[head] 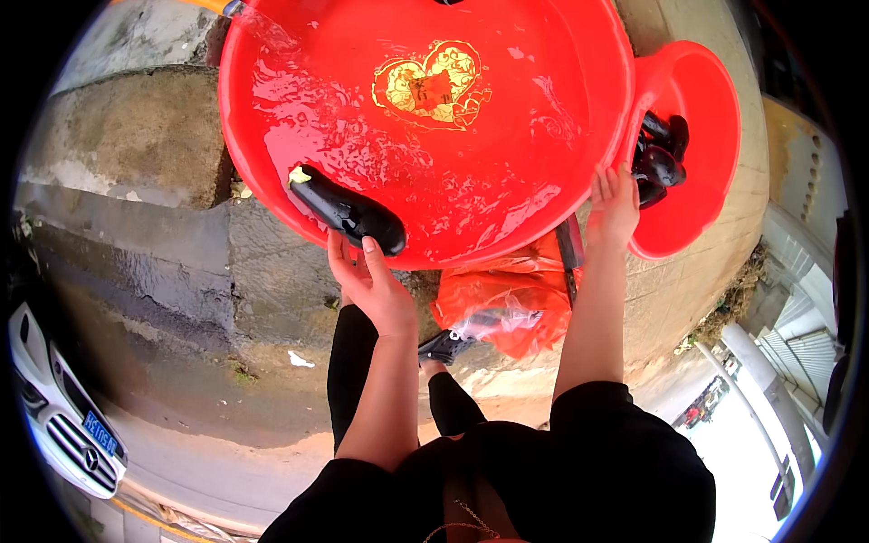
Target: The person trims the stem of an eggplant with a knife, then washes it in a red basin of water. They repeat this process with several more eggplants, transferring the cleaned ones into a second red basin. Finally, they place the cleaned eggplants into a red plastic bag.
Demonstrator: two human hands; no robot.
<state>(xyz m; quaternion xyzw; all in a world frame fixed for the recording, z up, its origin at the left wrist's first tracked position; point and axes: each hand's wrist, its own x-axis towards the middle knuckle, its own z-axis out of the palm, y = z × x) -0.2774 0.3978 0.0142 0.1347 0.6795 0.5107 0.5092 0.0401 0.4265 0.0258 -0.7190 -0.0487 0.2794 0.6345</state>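
Observation:
Between the thumb and fingers of my left hand is the rounded end of a wet, dark purple eggplant. Its pale green stem end points to the upper left, over the near left side of a large red plastic basin. The basin contains water, and a gold heart design shows on its bottom. My right hand is at the basin's right rim, fingers slightly apart and holding nothing visible. Right beside it, a smaller red plastic tub holds several eggplants.
Water runs into the basin from an orange hose at the upper left. Below the basin's near rim sits an orange plastic bag, close to my dark shoe. Concrete steps rise at left; a white car stands lower left.

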